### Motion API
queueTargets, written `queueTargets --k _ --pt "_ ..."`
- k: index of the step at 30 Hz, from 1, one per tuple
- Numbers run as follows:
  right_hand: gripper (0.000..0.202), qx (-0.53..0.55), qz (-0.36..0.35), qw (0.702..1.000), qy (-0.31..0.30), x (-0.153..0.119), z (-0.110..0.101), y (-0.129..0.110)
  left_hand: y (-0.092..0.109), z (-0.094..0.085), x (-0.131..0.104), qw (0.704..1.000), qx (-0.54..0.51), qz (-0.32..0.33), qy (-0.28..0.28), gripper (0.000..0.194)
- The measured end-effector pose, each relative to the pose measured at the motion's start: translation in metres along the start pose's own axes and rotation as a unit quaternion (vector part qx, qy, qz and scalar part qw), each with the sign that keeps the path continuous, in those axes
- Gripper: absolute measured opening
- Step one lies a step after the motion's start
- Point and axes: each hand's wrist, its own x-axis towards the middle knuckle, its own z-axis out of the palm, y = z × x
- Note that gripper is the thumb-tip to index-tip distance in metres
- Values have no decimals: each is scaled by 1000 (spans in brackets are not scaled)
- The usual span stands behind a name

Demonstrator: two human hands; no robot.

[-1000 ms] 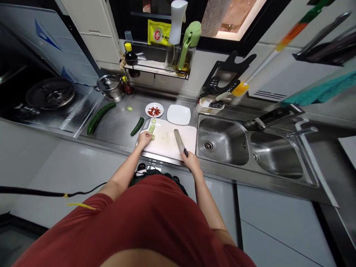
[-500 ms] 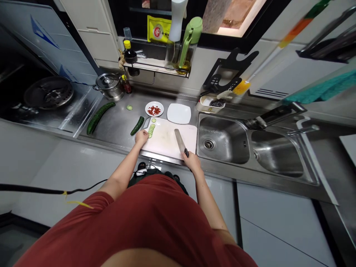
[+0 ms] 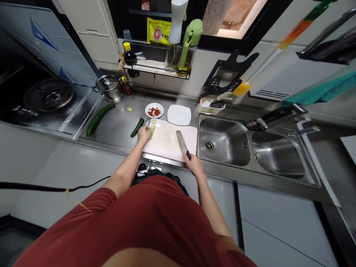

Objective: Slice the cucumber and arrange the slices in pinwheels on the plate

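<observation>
On the steel desk beside a sink, the left hand bends over cucumber slices, its grip unclear, while the right hand grasps a knife.

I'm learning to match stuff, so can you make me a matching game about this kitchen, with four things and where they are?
Things:
1. knife
2. red pieces
3. green-topped bottle
4. cutting board

Places:
A. on the shelf
B. under the cucumber slices
C. in the right hand
D. on the round plate

Right pairs: 1-C, 2-D, 3-A, 4-B
</observation>
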Motion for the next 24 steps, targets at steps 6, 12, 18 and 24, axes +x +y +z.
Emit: queueTargets --k 6,12,18,24 --pt "50 10 4 1000 -2 -3 -2 0 25 7 35 999 38 15 -1 32" --pt "49 10 17 1000 -5 -7 -1 4 33 15 51 995 94 35 -21 33" --pt "49 8 30 1000 -4 -8 -1 8 36 18 58 991 115 56 -36 27" --pt "50 7 31 1000 -1 -9 0 11 40 18 64 994 99 28 -32 28"
